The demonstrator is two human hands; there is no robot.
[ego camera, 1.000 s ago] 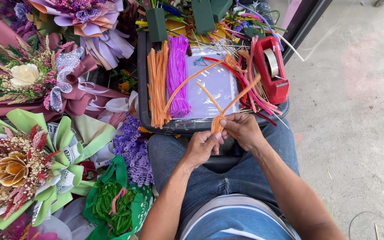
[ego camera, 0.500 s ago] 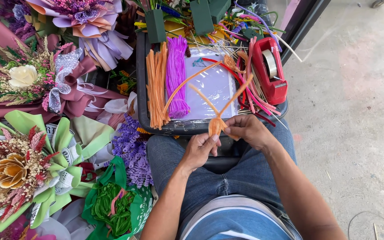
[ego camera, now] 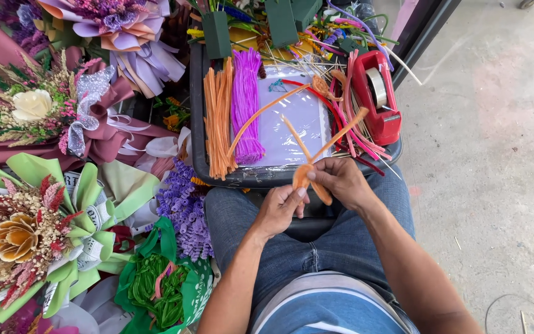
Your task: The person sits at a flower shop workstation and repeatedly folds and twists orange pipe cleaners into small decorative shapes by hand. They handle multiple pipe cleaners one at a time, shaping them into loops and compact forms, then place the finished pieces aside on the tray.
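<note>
Orange pipe cleaners (ego camera: 307,167) pinched over our lap, at the black tray's (ego camera: 196,124) near edge.

Our left hand (ego camera: 279,207) and right hand (ego camera: 340,180) both press fingertips onto the twisted knot. Beyond lie orange stems (ego camera: 219,120), a purple bundle (ego camera: 246,105) and a red tape dispenser (ego camera: 375,96); bouquets (ego camera: 38,111) crowd our left.

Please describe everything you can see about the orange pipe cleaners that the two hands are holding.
The orange pipe cleaners are thin, fuzzy stems, gathered and bent into small loops where the left hand and right hand pinch them. From that bundle, three long free ends fan upward over the black tray: one curves far left, the others rise straight. They look soft and bendable. Only the fingers touch them, above the person's lap.
</note>
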